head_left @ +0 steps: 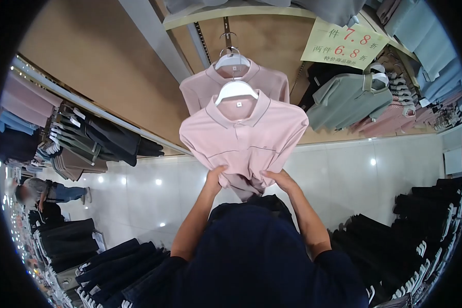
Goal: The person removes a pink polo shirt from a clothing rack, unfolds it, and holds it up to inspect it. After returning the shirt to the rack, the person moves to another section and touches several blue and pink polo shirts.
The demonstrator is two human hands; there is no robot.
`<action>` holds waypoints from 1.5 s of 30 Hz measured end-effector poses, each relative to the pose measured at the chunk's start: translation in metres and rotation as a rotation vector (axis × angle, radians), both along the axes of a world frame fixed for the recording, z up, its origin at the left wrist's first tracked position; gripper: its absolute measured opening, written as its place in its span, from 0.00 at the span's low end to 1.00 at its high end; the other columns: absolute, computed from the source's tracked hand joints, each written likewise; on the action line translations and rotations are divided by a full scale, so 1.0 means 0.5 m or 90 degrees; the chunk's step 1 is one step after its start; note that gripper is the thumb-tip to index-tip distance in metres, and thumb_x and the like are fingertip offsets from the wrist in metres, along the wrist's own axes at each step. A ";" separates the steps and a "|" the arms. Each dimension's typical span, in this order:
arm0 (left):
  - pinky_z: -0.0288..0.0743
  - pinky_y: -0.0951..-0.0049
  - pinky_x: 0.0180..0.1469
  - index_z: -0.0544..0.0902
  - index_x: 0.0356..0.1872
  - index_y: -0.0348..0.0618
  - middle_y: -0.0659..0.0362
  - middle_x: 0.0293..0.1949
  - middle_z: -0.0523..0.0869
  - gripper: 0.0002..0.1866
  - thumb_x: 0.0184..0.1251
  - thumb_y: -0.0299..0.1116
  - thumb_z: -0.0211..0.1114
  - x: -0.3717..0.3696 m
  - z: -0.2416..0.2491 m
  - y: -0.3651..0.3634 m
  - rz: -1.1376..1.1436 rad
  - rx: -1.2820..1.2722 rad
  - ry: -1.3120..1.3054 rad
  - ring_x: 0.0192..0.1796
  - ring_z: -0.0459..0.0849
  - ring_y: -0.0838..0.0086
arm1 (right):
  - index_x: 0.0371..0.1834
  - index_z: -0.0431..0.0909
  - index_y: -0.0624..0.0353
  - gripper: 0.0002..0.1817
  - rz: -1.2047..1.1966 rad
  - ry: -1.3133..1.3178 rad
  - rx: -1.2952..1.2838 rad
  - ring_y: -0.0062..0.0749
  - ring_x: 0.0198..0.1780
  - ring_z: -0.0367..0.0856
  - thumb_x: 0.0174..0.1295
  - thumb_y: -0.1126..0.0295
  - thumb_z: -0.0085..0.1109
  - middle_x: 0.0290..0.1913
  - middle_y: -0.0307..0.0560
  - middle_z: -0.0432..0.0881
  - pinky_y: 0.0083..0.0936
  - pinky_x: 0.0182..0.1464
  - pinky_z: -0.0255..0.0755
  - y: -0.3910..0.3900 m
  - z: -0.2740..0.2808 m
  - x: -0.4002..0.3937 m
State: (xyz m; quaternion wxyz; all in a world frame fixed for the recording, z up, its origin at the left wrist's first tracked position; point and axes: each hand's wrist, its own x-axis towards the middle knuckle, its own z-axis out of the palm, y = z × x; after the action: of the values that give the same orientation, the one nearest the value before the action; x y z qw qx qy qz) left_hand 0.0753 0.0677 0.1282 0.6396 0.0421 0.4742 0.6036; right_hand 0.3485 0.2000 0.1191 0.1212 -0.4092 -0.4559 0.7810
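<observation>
A pink polo shirt (241,136) hangs in front of me on a white hanger (236,90), its collar toward the wall. My left hand (215,177) grips the shirt's lower left side, and my right hand (280,179) grips its lower right side. Between them the fabric is bunched in folds, and the hem is partly hidden close to my body. Behind it, a second pink polo shirt (205,87) hangs on another hanger (232,62) from a wall hook.
A yellow price sign (344,43) hangs at upper right above a grey-green polo shirt (346,100). Clothes racks with dark trousers (380,251) stand on both sides behind me. Another person (49,192) is on the tiled floor (133,200) at far left.
</observation>
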 end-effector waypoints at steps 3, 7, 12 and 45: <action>0.73 0.58 0.69 0.71 0.68 0.30 0.45 0.63 0.81 0.29 0.69 0.35 0.62 -0.016 0.032 -0.032 0.063 0.041 -0.072 0.64 0.81 0.56 | 0.68 0.70 0.69 0.34 -0.151 0.175 -0.136 0.40 0.58 0.82 0.65 0.56 0.66 0.59 0.54 0.82 0.35 0.60 0.77 -0.059 0.002 -0.009; 0.70 0.57 0.71 0.70 0.70 0.31 0.46 0.64 0.81 0.33 0.74 0.45 0.62 -0.004 0.057 -0.066 -0.035 0.037 -0.094 0.65 0.80 0.57 | 0.68 0.70 0.69 0.29 -0.221 0.220 -0.218 0.41 0.61 0.81 0.69 0.61 0.62 0.61 0.53 0.81 0.36 0.64 0.75 -0.154 0.050 -0.074; 0.68 0.64 0.71 0.67 0.72 0.29 0.46 0.67 0.77 0.40 0.70 0.50 0.68 0.044 0.160 -0.077 -0.132 0.062 0.201 0.68 0.76 0.61 | 0.68 0.69 0.67 0.29 -0.159 0.075 0.071 0.35 0.55 0.82 0.71 0.61 0.60 0.57 0.50 0.82 0.32 0.56 0.76 -0.251 0.074 -0.177; 0.75 0.69 0.62 0.76 0.67 0.34 0.52 0.60 0.84 0.28 0.70 0.38 0.70 0.100 -0.025 -0.255 -0.251 0.005 0.269 0.60 0.81 0.70 | 0.67 0.76 0.61 0.28 0.127 -0.326 0.532 0.42 0.54 0.83 0.70 0.54 0.58 0.56 0.66 0.82 0.34 0.57 0.75 -0.351 -0.092 -0.124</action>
State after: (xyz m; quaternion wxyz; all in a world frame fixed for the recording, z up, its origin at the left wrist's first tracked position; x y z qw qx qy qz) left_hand 0.1252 -0.0596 0.1159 0.6315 0.2611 0.5770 0.4472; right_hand 0.2866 0.0244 0.0730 0.0835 -0.4585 -0.7819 0.4141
